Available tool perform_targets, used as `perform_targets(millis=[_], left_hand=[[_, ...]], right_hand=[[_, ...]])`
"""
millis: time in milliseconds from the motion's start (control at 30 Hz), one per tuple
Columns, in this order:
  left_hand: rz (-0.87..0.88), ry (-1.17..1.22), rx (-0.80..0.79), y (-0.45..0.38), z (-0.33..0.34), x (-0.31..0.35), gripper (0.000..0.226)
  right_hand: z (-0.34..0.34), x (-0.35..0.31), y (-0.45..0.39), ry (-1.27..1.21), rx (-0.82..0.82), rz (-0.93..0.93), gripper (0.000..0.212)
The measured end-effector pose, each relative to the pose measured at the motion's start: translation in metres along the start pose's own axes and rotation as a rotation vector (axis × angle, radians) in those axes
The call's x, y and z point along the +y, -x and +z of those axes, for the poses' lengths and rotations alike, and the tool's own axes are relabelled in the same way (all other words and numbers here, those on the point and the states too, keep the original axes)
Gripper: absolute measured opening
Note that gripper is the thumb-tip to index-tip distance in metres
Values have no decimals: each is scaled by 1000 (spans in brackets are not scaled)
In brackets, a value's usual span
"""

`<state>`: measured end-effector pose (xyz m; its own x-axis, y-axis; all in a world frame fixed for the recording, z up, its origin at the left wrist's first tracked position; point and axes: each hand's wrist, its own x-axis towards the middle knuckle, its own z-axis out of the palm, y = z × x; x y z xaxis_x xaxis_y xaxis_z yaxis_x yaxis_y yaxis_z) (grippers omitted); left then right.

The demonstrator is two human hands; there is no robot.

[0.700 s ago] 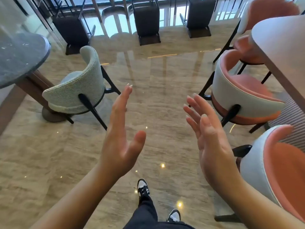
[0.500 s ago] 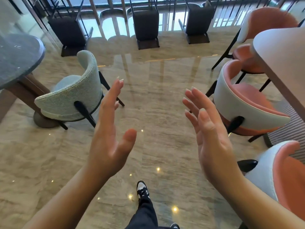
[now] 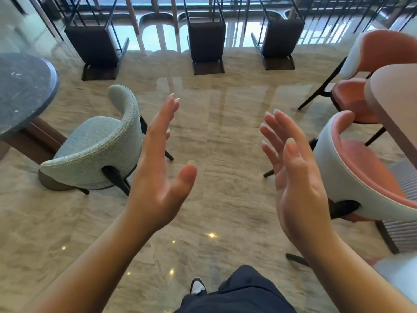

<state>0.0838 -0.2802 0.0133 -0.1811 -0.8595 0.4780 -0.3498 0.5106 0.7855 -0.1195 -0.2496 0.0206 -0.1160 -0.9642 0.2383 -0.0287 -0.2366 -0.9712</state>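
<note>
My left hand (image 3: 158, 177) is raised, fingers straight and thumb spread, palm turned inward, holding nothing. My right hand (image 3: 295, 181) faces it with its fingers straight and slightly fanned, also holding nothing (the two palms are well apart). Near the back of my left hand stands the pale green fabric tub chair (image 3: 97, 150), drawn up to the dark round stone-topped table (image 3: 22, 91). Near my right hand is the white-backed, coral-seated tub chair (image 3: 352, 172), beside the pale round-cornered table (image 3: 397, 105). Below lies the glossy beige marble floor (image 3: 221, 154), and three dark brown chairs (image 3: 206, 39) line the far window.
</note>
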Motion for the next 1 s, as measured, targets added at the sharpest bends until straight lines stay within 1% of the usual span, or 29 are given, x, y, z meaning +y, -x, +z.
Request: perform_targets(millis=[200, 333, 533, 633, 767, 900, 1000], left_hand=[[-14, -7, 50, -88, 21, -45, 87], [-10, -41, 83, -160, 47, -79, 86], [-19, -69, 120, -261, 76, -111, 79], [-61, -62, 149, -303, 83, -127, 77], [-87, -40, 199, -349, 81, -152, 66], [-101, -30, 226, -395, 72, -190, 69], [-109, -58, 237, -431, 57, -231, 70]], right_hand=[[-3, 30, -90, -8, -43, -19, 51], [-17, 55, -174, -19, -72, -37, 45], [-42, 76, -296, 0, -131, -27, 48], [-47, 88, -351, -1, -174, -4, 48], [-39, 100, -414, -20, -193, -15, 50], [-19, 116, -477, -27, -219, -25, 50], [11, 134, -528, -29, -245, -39, 49]])
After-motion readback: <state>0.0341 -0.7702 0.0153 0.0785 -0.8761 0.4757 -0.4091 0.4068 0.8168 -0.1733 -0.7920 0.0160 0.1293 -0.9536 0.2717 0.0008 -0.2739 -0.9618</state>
